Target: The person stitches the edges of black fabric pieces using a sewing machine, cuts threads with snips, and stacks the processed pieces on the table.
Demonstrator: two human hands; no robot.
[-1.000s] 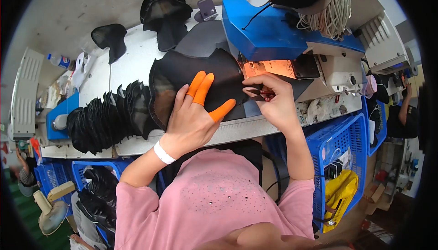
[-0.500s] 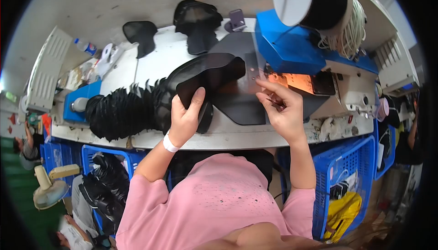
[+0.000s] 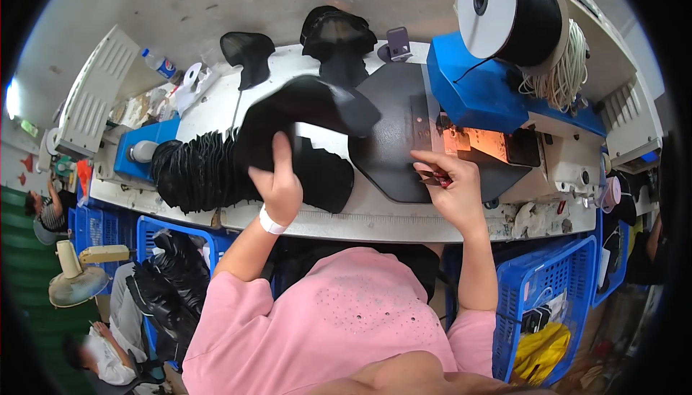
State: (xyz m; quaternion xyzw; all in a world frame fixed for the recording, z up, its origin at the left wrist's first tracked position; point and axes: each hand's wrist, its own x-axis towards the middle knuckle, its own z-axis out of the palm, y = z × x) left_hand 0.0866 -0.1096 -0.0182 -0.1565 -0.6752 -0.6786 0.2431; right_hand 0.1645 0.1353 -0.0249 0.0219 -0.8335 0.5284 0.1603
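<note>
Left hand [image 3: 280, 192] closed on curved black piece [image 3: 263, 121], thumb on near face, other fingers mostly hidden. From far I see piece raised above white table [image 3: 205, 117], beside row of black pieces [image 3: 202, 171]; right end overlaps dark board [image 3: 396, 157] in my view, contact I cannot tell. Row stands at left side, probably for short reach. Right hand [image 3: 458, 189] holds small snips [image 3: 437, 178] inside curled fingers, near board; I think this leaves fingertips free. Thread spool [image 3: 532, 20] is mounted by blue machine cover [image 3: 468, 89], likely so thread comes easily.

thread spool [image 3: 530, 14]: 1 | bottle [image 3: 160, 65]: 1 | snips [image 3: 439, 179]: 1 | wristband [image 3: 271, 222]: 1 | beige fan [image 3: 78, 285]: 1 | yellow bag [image 3: 542, 350]: 1
</note>
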